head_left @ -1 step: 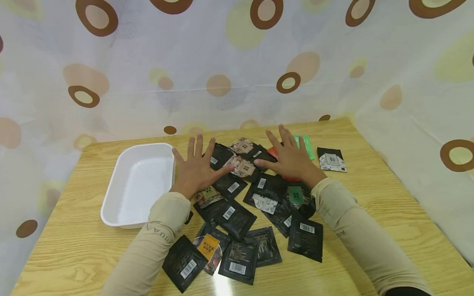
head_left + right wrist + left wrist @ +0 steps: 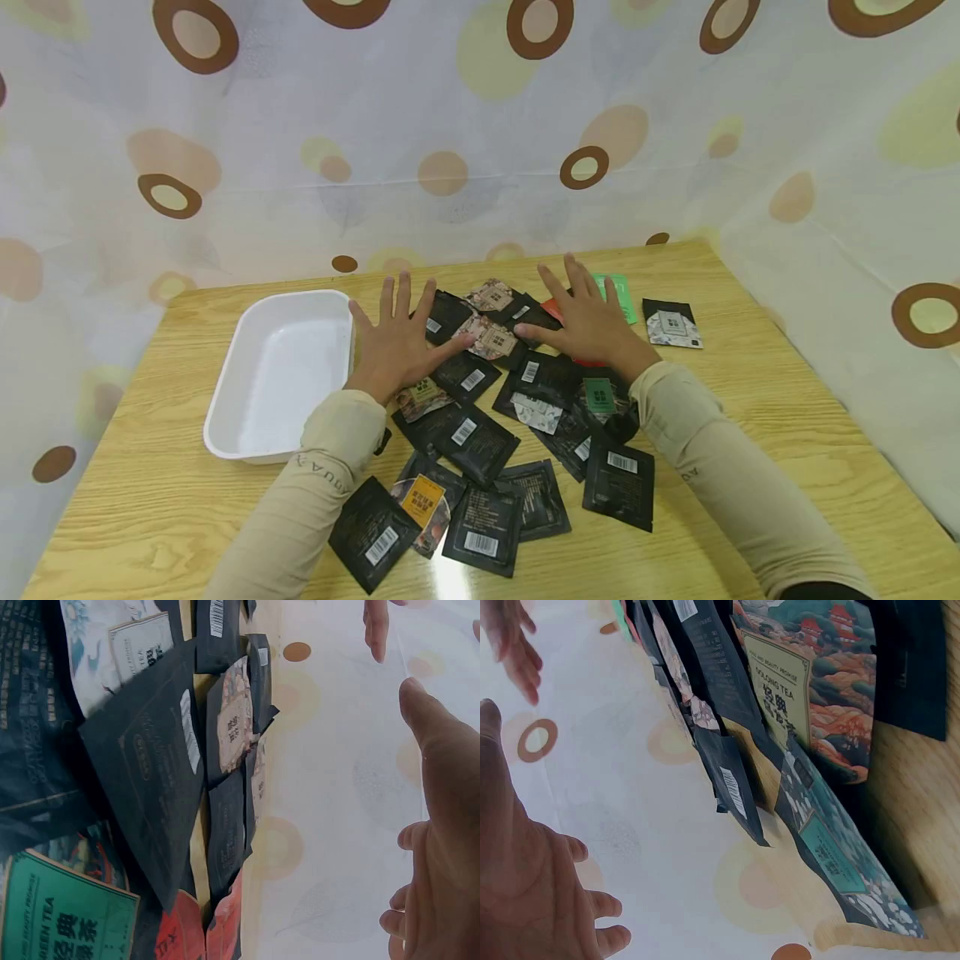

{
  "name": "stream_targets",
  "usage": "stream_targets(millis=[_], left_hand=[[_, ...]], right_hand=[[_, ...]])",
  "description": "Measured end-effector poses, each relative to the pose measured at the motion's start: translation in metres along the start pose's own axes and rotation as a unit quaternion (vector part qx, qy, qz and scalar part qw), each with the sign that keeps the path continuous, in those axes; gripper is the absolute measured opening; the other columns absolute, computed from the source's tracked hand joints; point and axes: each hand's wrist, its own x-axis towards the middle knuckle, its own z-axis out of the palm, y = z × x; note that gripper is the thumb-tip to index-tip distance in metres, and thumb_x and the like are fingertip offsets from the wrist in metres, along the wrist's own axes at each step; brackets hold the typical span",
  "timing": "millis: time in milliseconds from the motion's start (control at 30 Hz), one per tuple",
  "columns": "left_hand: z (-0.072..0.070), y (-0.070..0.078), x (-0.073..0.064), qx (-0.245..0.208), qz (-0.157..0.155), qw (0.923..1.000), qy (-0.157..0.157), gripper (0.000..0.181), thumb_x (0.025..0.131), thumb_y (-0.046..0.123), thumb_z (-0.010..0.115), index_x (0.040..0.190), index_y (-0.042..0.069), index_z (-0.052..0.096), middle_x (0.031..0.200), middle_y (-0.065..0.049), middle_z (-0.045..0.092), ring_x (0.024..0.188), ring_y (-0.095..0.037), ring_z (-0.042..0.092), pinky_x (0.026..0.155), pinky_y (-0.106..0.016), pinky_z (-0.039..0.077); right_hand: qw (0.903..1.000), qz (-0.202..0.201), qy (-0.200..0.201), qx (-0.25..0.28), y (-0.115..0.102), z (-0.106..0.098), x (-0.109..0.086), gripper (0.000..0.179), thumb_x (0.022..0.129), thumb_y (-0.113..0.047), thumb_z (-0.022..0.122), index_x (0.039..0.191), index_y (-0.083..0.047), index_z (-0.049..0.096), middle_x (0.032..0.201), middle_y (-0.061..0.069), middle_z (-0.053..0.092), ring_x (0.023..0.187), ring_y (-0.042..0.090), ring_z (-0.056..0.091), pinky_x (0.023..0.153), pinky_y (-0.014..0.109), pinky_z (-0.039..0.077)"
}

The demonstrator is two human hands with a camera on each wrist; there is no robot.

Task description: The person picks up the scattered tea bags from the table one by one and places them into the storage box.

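My left hand, fingers spread and palm down, hovers over the left side of a loose heap of black tea sachets. Over the right side, my right hand is likewise spread, holding nothing; it partly covers a red sachet and a green sachet. Several sachets lie barcode side up, others show patterned fronts. An oolong tea sachet with an orange landscape appears in the left wrist view. In the right wrist view a green tea sachet lies below a black one.
A white plastic tub stands left of my left hand, with no sachets visible inside. One black-and-white sachet lies apart at the right. The wooden table meets a dotted cloth backdrop at the back and right.
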Motion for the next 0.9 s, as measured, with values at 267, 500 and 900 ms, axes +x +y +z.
stream_targets(millis=[267,500,900], left_hand=[[-0.024,-0.006,-0.014,-0.019,-0.001,0.9998,0.004,0.093,0.091,0.078,0.033,0.161,0.026,-0.001,0.168,-0.013,-0.013,0.157,-0.035,-0.014,0.113,-0.077,-0.005],[-0.061,-0.068,-0.061,0.015,0.017,0.9987,0.045,0.084,0.096,0.064,0.047,0.16,0.015,0.021,0.168,-0.02,-0.004,0.156,-0.041,-0.009,0.113,-0.077,-0.005],[-0.033,-0.187,-0.138,0.036,-0.018,0.9899,0.136,0.064,0.097,0.045,0.057,0.138,-0.003,0.049,0.146,-0.031,0.04,0.132,-0.051,0.038,0.103,-0.069,0.029]], right_hand=[[0.9998,-0.017,0.004,0.0,-0.004,0.0,0.0,0.092,0.091,-0.071,0.049,0.16,-0.019,0.018,0.168,0.021,0.006,0.154,0.044,0.014,0.12,0.069,0.005],[0.9963,-0.063,-0.03,-0.05,-0.008,0.005,0.006,0.066,0.093,-0.056,0.059,0.14,-0.009,0.055,0.145,0.019,0.053,0.124,0.038,0.06,0.099,0.062,0.044],[0.9901,-0.083,-0.107,-0.037,-0.004,0.014,0.005,0.057,0.084,-0.052,0.072,0.12,-0.008,0.067,0.115,0.01,0.07,0.088,0.022,0.068,0.065,0.036,0.053]])
